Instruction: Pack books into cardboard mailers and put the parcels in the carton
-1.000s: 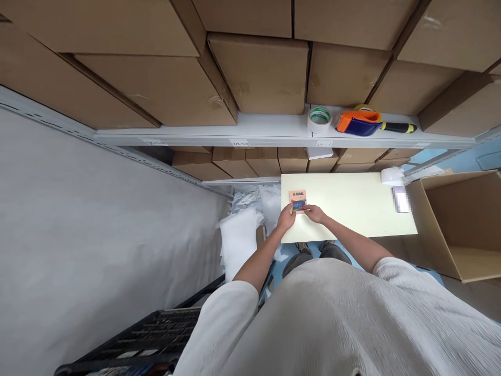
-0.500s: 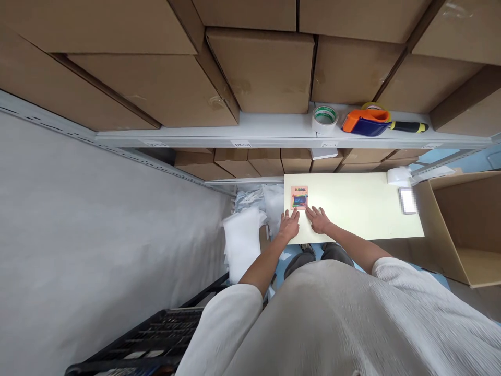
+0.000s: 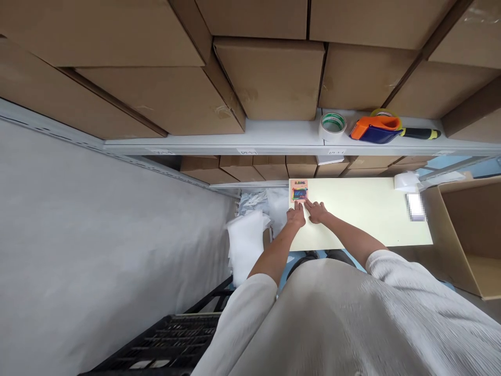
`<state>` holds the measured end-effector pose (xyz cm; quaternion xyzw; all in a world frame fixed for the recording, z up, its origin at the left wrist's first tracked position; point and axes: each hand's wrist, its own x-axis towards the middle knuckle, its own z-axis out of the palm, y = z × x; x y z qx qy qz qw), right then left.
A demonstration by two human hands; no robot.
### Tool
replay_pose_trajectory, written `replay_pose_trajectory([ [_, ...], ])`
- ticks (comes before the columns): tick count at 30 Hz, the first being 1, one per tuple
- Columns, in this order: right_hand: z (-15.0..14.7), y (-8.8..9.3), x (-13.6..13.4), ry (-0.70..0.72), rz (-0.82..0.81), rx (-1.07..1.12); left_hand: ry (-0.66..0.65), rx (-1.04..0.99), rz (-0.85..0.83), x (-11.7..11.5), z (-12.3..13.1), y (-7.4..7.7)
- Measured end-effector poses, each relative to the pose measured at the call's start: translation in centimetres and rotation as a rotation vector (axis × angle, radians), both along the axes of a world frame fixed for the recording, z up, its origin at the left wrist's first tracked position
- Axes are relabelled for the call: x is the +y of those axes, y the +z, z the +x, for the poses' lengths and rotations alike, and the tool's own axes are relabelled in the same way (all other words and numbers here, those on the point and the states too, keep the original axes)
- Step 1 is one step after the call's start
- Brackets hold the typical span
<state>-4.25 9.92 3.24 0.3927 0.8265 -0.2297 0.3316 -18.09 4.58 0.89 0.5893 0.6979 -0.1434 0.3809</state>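
Note:
A small pink flat packet [image 3: 299, 184] with a dark, colourful picture lies in the far left corner of a pale cream tabletop [image 3: 352, 209]. At its near edge is my left hand [image 3: 296, 215], with two fingers stretched forward against the packet and the others partly curled. My right hand [image 3: 316, 211] rests on the tabletop at the packet's lower right corner, fingers spread and one fingertip touching it. Neither hand grips anything. Whether the packet is a booklet or a thin box cannot be told.
Above the table, a shelf [image 3: 274, 133] carries cardboard boxes, a tape roll [image 3: 332, 126] and an orange-and-blue tape dispenser [image 3: 376, 129]. White foam sheets [image 3: 246, 245] hang at left, above a black crate [image 3: 176, 339]. An open carton [image 3: 473, 230] stands right, by a blurred phone-like object [image 3: 415, 206].
The packet has shifted away from me and left into the tabletop's far corner, with both hands following it. Some fingers of my left hand have curled in.

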Motion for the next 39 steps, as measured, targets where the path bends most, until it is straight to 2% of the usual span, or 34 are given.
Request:
replay_pose_trajectory([
  [8,-1.2,0.3,0.5,-0.050,-0.033,-0.007,-0.037,-0.020,-0.006,0.3,0.1,-0.1],
  [13,0.3,0.4,0.3,-0.094,-0.070,0.097,-0.018,-0.030,0.041,-0.5,-0.2,0.7],
  [21,6.7,1.3,-3.0,-0.290,-0.145,0.183,-0.020,-0.025,0.049,-2.7,-1.1,2.3],
  [24,10.7,2.1,-3.5,-0.369,-0.173,0.236,-0.086,0.053,0.038,-4.0,-0.1,2.8],
  [26,14.2,3.1,-2.9,-0.434,-0.132,0.304,-0.128,0.080,0.043,-4.9,1.1,3.1],
  [28,18.1,4.9,-1.1,-0.522,-0.007,0.407,-0.138,0.066,0.039,-5.6,2.8,3.4],
  [30,21.8,7.8,1.7,-0.584,0.224,0.545,-0.130,0.039,0.031,-6.1,4.5,3.7],
  [33,26.5,13.8,7.3,-0.523,0.638,0.736,-0.109,0.010,0.024,-6.4,7.0,4.1],
  [35,28.7,18.2,11.3,-0.454,0.847,0.749,-0.101,-0.008,0.022,-6.5,8.5,4.2],
  [37,30.2,22.0,15.1,-0.415,0.954,0.713,-0.096,-0.041,0.027,-6.5,10.1,4.3],
  [39,31.2,24.9,18.5,-0.370,0.981,0.691,-0.085,-0.084,0.045,-6.5,11.8,4.3],
])
